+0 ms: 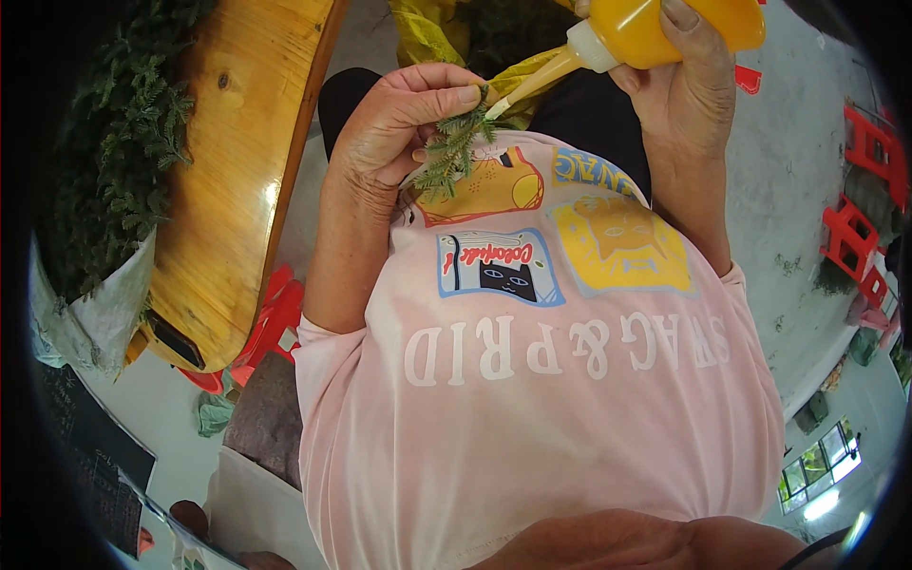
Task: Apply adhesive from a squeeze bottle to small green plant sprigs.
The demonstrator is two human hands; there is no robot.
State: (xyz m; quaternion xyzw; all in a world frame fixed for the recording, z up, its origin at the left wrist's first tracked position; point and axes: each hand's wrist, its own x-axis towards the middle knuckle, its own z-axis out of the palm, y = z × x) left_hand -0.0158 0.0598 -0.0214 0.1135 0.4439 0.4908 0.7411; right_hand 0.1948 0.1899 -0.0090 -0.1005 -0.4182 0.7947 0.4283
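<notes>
Between the thumb and fingers of my left hand point(399, 123) is a small green fir sprig point(456, 152), its needles hanging down in front of my pink shirt. My right hand point(689, 100) grips a yellow squeeze bottle point(679, 33) with a white collar, tilted so its long nozzle point(534, 81) points down to the left. The pale nozzle tip is right by the upper end of the sprig, close to my left fingertips; whether it touches I cannot tell. Part of the bottle runs past the upper edge of the view.
To the left stands a wooden table point(252, 123) with a large heap of fir branches point(119, 161) and a whitish sack point(114, 309). A dark phone point(174, 339) lies near the table's end. A yellow bag point(423, 38) is beyond my lap. Red stools point(848, 233) stand at the right.
</notes>
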